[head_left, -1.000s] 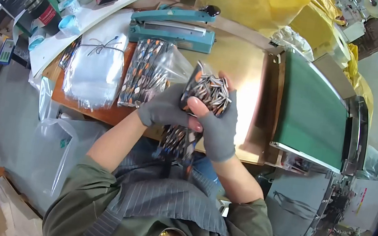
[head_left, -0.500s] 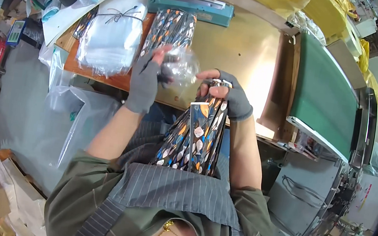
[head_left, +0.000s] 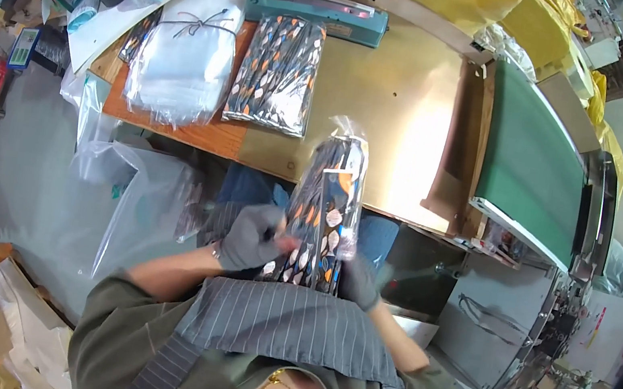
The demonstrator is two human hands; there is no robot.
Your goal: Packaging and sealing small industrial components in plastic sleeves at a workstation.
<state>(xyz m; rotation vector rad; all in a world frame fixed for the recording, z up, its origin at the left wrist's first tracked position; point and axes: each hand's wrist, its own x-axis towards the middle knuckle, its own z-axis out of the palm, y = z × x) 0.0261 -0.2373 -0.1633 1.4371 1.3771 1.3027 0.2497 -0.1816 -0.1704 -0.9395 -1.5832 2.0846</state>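
Note:
Close to my apron stands a bundle of dark folded pieces with a white, orange and blue leaf print (head_left: 330,206), inside a clear plastic sleeve (head_left: 348,127) whose end sticks up past its far end. My left hand (head_left: 251,238), in a grey fingerless glove, is closed on the bundle's left side near its lower end. On the opposite side my right hand (head_left: 360,277), gloved alike, grips the bundle's edge; its fingers are slightly blurred. Beyond them on the table lies another leaf-print bundle (head_left: 275,75) in shiny clear wrap.
A stack of clear plastic bags (head_left: 185,65), tied with dark cord, lies left of the wrapped bundle. Behind stands a teal bar sealer (head_left: 316,12). A green board (head_left: 536,165) is at the right. Loose clear plastic (head_left: 135,199) hangs below the table's left edge.
The clear bag, earlier in my left hand beside the bundle, now covers the bundle. Both hands have moved down toward my body, from the bundle's far end to its sides near the apron.

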